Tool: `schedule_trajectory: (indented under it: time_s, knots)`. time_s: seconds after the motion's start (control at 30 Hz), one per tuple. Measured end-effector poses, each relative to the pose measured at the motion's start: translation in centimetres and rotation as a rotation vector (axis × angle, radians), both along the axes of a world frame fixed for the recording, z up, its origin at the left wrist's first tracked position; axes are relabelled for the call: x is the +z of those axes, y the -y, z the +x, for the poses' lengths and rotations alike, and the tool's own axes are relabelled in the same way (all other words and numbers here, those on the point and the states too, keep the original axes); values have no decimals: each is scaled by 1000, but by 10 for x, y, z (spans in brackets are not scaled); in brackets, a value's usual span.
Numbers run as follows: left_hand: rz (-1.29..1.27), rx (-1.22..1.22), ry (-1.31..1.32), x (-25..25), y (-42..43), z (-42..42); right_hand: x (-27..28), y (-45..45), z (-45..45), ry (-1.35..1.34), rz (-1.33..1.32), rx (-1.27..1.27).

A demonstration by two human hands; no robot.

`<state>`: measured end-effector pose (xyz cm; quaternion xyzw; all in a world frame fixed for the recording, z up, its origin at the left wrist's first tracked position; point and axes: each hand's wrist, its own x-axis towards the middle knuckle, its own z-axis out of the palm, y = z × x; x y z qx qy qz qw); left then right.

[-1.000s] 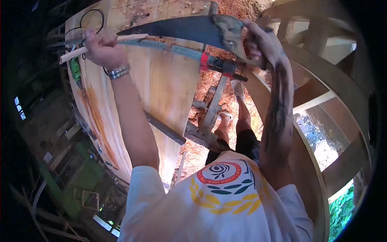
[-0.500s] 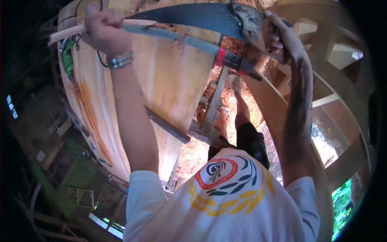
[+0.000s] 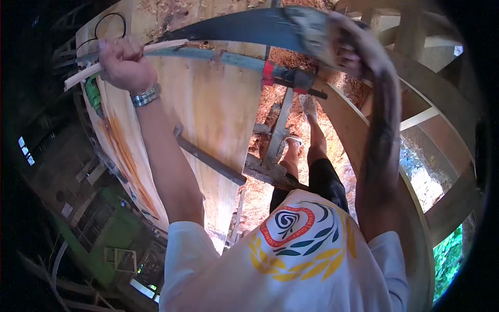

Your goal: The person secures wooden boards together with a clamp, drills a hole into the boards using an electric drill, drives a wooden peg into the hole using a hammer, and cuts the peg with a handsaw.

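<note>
A thin pale wood strip (image 3: 82, 76) passes through my left hand (image 3: 126, 66), whose fingers are wrapped round it. My right hand (image 3: 352, 54), blurred by motion, grips the wooden handle of a handsaw (image 3: 244, 26). The dark blade reaches left over the wide wooden board, its narrow tip close to the strip's right end. Just below the blade, a blue-grey bar clamp (image 3: 213, 57) with a red and black end lies across the board (image 3: 208, 109).
On the board's left side is a green power tool (image 3: 92, 93) near a black cord. A dark bar (image 3: 208, 158) lies lower on the board. Curved wooden frames (image 3: 416, 208) stand at the right. Reddish shavings (image 3: 260, 200) cover the ground around my feet.
The saw and my right hand moved right, the blade drawing away from my left hand. My left hand still holds the strip. The camera view has also shifted slightly.
</note>
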<state>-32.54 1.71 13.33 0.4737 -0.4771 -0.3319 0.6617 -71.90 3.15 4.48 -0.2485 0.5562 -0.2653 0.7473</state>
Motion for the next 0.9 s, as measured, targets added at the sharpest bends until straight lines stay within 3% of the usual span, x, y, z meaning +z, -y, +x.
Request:
schedule_trajectory:
  time_s: [0.1,0.23,0.27,0.33,0.43,0.53,0.63,0.73,0.77,0.83,0.9]
  knots:
    - [17,59,-44,-5,2,14,-19,-36,-92,9,152,-100]
    - [-38,32,5,-3,2,5,24,-20,-3,-242,74,-177]
    - [-52,6,3,-3,2,2,12,-15,2,-100,35,-66]
    - [-43,12,-25,-2,2,-1,-2,-14,-2,29,14,39]
    - [-22,80,-22,-3,0,3,7,-35,-79,-71,172,-57]
    - [-54,89,-36,-10,6,6,7,-43,-81,-177,170,-106]
    - [-53,115,-64,-10,-3,4,-8,-28,-20,70,95,-26]
    - [-83,98,-75,-6,-3,-1,-3,-31,-42,-128,86,-54]
    - [-88,96,-84,-7,-7,1,-4,-43,-67,13,248,-183]
    - [-72,98,-74,-7,-8,2,14,-55,-87,-57,113,-140]
    - [-78,100,-41,-5,-10,5,20,-32,-47,-83,78,-86]
